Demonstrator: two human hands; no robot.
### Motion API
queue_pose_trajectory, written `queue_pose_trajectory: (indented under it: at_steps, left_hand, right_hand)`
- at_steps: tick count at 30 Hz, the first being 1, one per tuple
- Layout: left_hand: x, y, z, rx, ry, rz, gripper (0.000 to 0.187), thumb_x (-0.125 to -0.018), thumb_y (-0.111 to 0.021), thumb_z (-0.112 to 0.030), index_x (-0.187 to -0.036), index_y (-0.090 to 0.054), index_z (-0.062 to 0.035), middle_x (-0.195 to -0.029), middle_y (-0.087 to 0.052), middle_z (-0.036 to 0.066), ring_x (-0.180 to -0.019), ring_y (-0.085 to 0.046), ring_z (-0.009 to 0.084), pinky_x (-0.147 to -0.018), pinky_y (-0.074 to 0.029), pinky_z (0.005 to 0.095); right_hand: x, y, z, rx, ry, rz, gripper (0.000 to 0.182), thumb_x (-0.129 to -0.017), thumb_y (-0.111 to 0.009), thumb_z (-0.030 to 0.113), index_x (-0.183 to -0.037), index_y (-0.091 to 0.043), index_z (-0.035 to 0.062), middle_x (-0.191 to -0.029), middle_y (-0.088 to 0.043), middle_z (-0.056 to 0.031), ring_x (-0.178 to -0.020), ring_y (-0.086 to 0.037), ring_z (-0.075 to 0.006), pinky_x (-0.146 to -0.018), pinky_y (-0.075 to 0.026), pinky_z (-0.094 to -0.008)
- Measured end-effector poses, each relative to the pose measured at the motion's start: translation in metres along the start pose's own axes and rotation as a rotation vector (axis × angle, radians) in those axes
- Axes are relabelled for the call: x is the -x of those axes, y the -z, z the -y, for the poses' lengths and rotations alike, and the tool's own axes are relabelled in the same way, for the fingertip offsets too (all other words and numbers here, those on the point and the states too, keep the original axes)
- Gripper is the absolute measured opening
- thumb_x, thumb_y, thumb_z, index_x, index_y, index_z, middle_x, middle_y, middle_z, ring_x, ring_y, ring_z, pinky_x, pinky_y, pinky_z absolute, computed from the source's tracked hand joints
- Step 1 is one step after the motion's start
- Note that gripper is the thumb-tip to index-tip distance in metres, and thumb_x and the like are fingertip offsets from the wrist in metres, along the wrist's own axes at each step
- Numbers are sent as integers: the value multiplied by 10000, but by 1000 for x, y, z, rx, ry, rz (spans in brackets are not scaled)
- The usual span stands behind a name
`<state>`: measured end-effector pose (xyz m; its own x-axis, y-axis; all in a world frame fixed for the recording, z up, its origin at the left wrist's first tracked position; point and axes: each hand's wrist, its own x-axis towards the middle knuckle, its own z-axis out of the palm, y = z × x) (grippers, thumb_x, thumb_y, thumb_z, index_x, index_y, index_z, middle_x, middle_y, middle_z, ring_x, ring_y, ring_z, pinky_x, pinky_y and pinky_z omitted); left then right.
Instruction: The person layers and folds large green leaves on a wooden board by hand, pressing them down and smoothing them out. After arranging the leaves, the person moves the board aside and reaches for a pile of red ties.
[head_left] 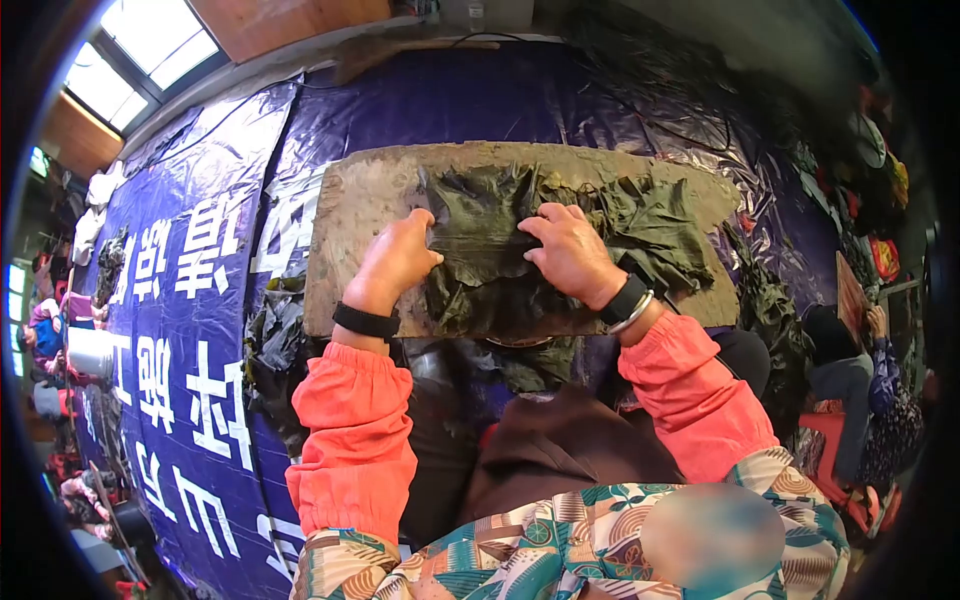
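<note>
A large, dark green, wrinkled leaf (485,225) lies spread on a worn wooden board (365,180) in front of me. My left hand (398,258) is at its left edge, fingers curled in against it. Over the right part of the same leaf, my right hand (578,255) bends its fingers and thumb onto the surface. Both hands seem to hold the leaf, though the undersides of the fingers are hidden. More crumpled dark leaves (655,225) lie on the board to the right of my right hand.
Purple sheeting (400,105) with white characters covers the surface around the board. Leaf heaps lie left (275,335) and right (775,320) of the board. A white bucket (90,352) stands far left. Another person's sleeve (884,375) shows at the right.
</note>
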<state>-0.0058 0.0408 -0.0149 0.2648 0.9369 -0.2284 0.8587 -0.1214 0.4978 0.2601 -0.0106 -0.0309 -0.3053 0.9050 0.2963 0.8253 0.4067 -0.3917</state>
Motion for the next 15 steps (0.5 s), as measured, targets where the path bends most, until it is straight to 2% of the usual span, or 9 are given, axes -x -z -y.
queue_pose_trajectory:
  at_steps: [2,4,8,9,10,11,13,14,15]
  left_hand:
    - [2,3,-3,-13,-5,10,500,-792,-768,-181,-1229,-568,-43,-1052,-687,220,-1044,-639,392,-860,-505,466]
    - [5,7,-8,-59,14,2,462,-812,-748,-214,-1207,-583,-41,-1043,-686,227,-1030,-641,398,-852,-507,470]
    - [9,14,-21,-14,-19,-111,404,-832,-717,-232,-1184,-606,-69,-1033,-685,225,-1010,-641,403,-844,-510,472]
    - [8,13,-23,21,-115,-194,402,-822,-707,-220,-1184,-620,-67,-958,-688,206,-937,-659,382,-803,-511,455]
    - [7,12,-25,55,-212,-277,402,-813,-697,-208,-1183,-634,-65,-883,-691,188,-864,-676,361,-763,-513,438]
    - [6,8,-27,53,-212,-278,402,-813,-697,-208,-1183,-634,-65,-883,-691,188,-864,-676,361,-763,-513,438]
    - [2,-3,-26,92,-235,-118,397,-837,-686,-198,-1221,-610,-134,-1072,-684,189,-1013,-636,399,-857,-511,478]
    - [0,-8,-23,93,-234,-120,397,-837,-686,-198,-1221,-610,-134,-1072,-684,189,-1013,-636,399,-857,-511,478]
    - [0,-11,-22,49,-247,-95,408,-839,-683,-192,-1235,-604,-134,-1079,-683,190,-1022,-634,397,-862,-509,477]
  right_hand:
    - [-15,2,-17,-30,89,-15,214,-761,-723,122,-968,-697,76,-965,-642,-142,-953,-586,-350,-873,-467,-442]
    - [-34,8,-18,-29,27,-168,195,-780,-696,115,-970,-692,72,-892,-639,-141,-924,-595,-337,-859,-467,-438]
    - [-74,4,-27,52,-7,-248,243,-789,-698,139,-1026,-693,84,-1034,-633,-140,-1010,-560,-346,-886,-452,-421]
    - [-82,1,-30,74,-57,-151,272,-791,-704,157,-1053,-693,87,-1084,-617,-141,-1043,-540,-354,-904,-445,-420]
    - [-88,-5,-34,72,-57,-152,272,-791,-704,157,-1053,-693,87,-1084,-617,-141,-1043,-540,-354,-904,-445,-420]
    - [-93,-12,-37,101,-123,-96,277,-787,-709,159,-1058,-696,103,-1079,-622,-136,-1055,-545,-342,-910,-443,-431]
    - [-100,-22,-42,90,-224,-59,254,-753,-730,152,-1006,-715,133,-1047,-639,-125,-1047,-565,-327,-890,-450,-439]
    - [-104,-25,-46,91,-222,-58,254,-753,-730,152,-1006,-715,133,-1047,-639,-125,-1047,-565,-327,-890,-450,-439]
    - [-107,-24,-46,12,-208,-82,192,-744,-713,133,-934,-717,116,-979,-648,-130,-987,-578,-347,-859,-464,-443]
